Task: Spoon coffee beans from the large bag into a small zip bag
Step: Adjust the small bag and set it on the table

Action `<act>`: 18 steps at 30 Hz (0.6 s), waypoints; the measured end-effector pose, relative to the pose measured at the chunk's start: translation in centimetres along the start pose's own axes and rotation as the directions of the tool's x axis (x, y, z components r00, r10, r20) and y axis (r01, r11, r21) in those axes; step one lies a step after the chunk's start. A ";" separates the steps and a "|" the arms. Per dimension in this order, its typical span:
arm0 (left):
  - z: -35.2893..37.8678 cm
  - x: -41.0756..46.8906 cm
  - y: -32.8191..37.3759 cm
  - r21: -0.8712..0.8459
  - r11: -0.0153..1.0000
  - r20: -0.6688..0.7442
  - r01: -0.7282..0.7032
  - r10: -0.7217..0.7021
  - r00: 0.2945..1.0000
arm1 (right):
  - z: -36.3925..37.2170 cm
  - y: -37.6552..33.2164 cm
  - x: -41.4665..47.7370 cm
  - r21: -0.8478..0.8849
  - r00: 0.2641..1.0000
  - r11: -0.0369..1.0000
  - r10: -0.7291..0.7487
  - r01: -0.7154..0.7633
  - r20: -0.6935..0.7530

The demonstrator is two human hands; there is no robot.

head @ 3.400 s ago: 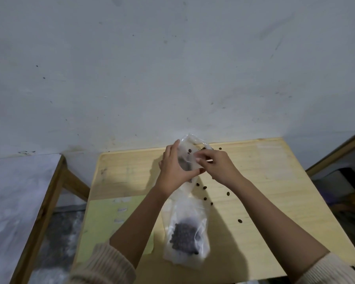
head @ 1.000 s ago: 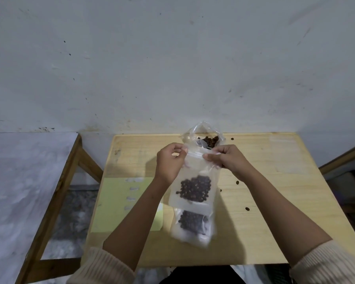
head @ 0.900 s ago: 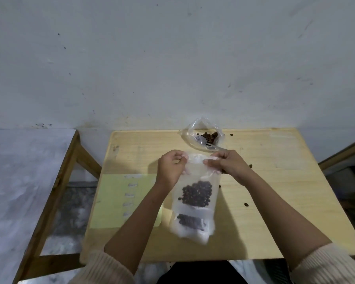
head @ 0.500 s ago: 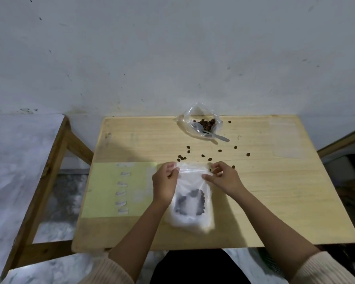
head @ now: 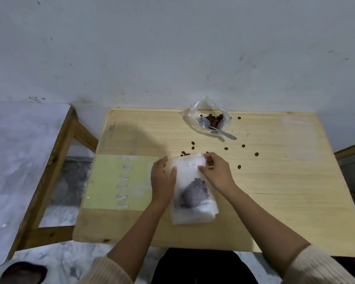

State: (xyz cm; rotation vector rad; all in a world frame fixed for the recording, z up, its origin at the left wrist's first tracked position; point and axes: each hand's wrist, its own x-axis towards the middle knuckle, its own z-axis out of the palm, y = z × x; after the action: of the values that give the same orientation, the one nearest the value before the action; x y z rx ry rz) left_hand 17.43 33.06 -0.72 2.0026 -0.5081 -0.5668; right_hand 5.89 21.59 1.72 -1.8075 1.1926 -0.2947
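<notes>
Two cream knit sleeves (head: 316, 267) are seen at the bottom, and both hands are placed on the small zip bag (head: 189, 173), which is laid flat on the wooden table (head: 275, 201) near the middle of its front edge. A dark clump of coffee beans (head: 194, 193) can be made out through the frosted plastic. More plastic looks to be layered underneath, but how many bags can't be told tbh. The left hand (head: 162, 179) is rested on the bag's left side, fingers fairly straight, nothing gripped. The bag's top edge is pinched by the curled fingers of the right hand (head: 216, 173). A pale green sheet (head: 111, 181) is spread toward the left edge. Loose beans (head: 226, 148) are scattered just past the bag's top. At the far edge the large bag (head: 205, 107) is sat open, with a metal spoon (head: 225, 134) poked in, handle pointed out to the right.
</notes>
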 end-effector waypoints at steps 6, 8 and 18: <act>1.6 1.8 6.6 0.077 0.979 -0.123 -0.188 0.197 0.973 | -5.1 -1.1 1.3 0.049 0.988 0.989 -0.135 0.139 -0.071; 3.8 2.3 10.0 0.063 0.957 -0.109 -0.284 0.290 0.951 | -8.5 -1.1 2.3 0.047 0.978 0.984 -0.164 0.172 -0.132; 23.7 -0.1 19.7 0.047 0.826 0.316 -0.562 0.521 0.793 | -26.2 11.0 6.5 -0.106 0.966 0.993 0.016 -0.045 -0.258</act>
State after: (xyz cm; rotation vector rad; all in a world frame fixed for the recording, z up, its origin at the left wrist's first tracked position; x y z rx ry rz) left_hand 1.24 7.85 6.38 1.7808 -1.2909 -0.4673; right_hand -13.73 0.39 5.59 -1.8866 1.4405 -0.4646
